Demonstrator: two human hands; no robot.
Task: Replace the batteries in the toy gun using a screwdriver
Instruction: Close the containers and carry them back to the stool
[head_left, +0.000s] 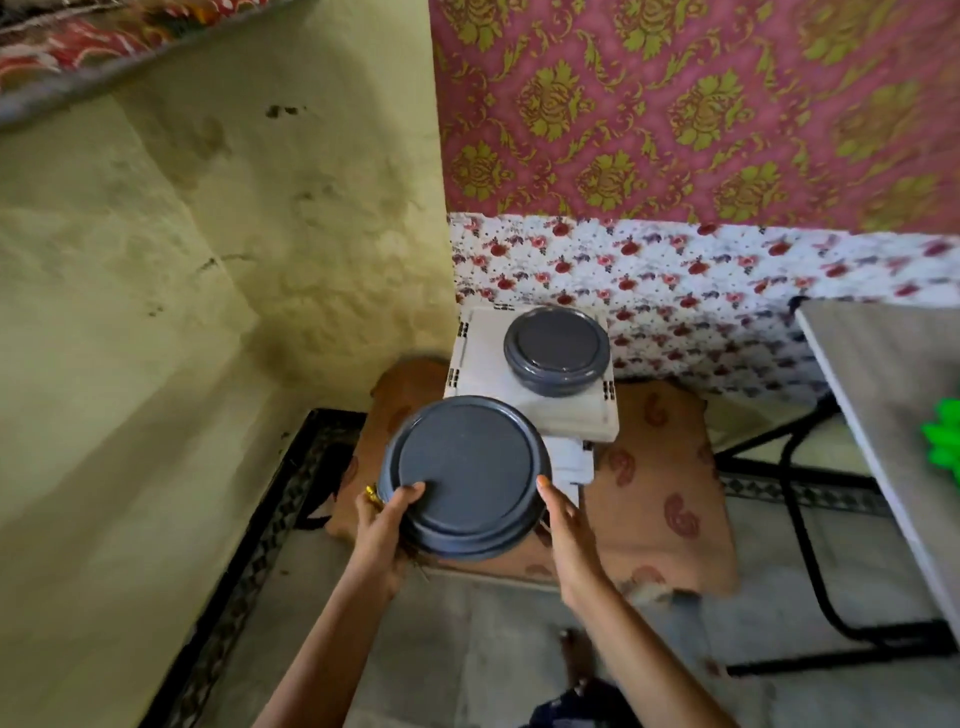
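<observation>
I hold a round dark grey lidded container (465, 475) between both hands above the floor, near the room's corner. My left hand (384, 525) grips its left side with the thumb on the lid. My right hand (563, 530) presses flat against its right side. A bright green plastic object (943, 441), perhaps part of the toy gun, shows at the right edge on a grey table (883, 384). No screwdriver or batteries are in sight.
A second dark grey lidded container (557, 349) rests on a white plastic stool (483, 374) in the corner. A brown patterned cushion (660, 499) lies on the floor below. The table's black metal legs (810, 525) stand at right. Yellow wall at left.
</observation>
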